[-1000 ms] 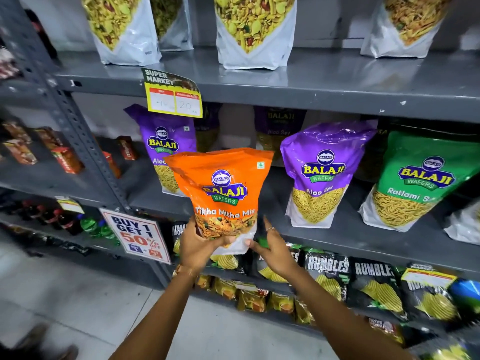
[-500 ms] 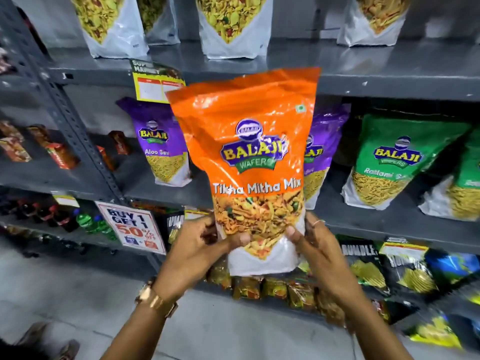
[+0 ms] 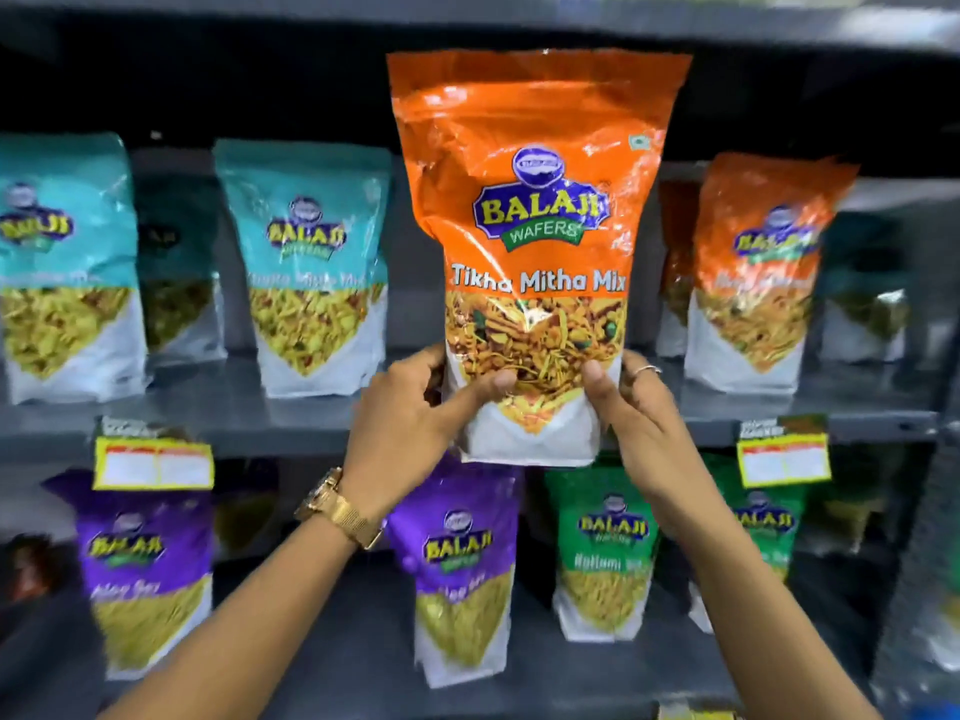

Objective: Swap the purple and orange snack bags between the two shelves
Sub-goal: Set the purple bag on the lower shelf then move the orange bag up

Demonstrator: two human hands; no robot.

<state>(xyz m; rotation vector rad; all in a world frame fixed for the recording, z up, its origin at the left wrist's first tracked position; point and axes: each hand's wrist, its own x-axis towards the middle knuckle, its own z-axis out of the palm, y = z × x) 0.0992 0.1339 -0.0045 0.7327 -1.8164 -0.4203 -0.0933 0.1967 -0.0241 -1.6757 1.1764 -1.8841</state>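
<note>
An orange Tikha Mitha Mix bag [image 3: 535,200] stands upright in front of the upper shelf [image 3: 234,413]. My left hand [image 3: 410,428] grips its lower left corner and my right hand [image 3: 644,423] grips its lower right corner. Its bottom hangs at the level of the shelf's front edge. A second orange bag [image 3: 753,272] stands on the upper shelf to the right. Two purple Aloo Sev bags stand on the lower shelf [image 3: 343,662], one below my hands [image 3: 457,563] and one at the left [image 3: 140,563].
Teal bags [image 3: 311,262] stand on the upper shelf at the left. Green bags [image 3: 608,553] stand on the lower shelf at the right. Yellow price tags [image 3: 153,462] hang from the upper shelf's front edge. A gap on the upper shelf lies behind the held bag.
The orange bag has risen from the lower shelf's level to the upper shelf. My view has tilted up and both hands now hold the bag's bottom corners.
</note>
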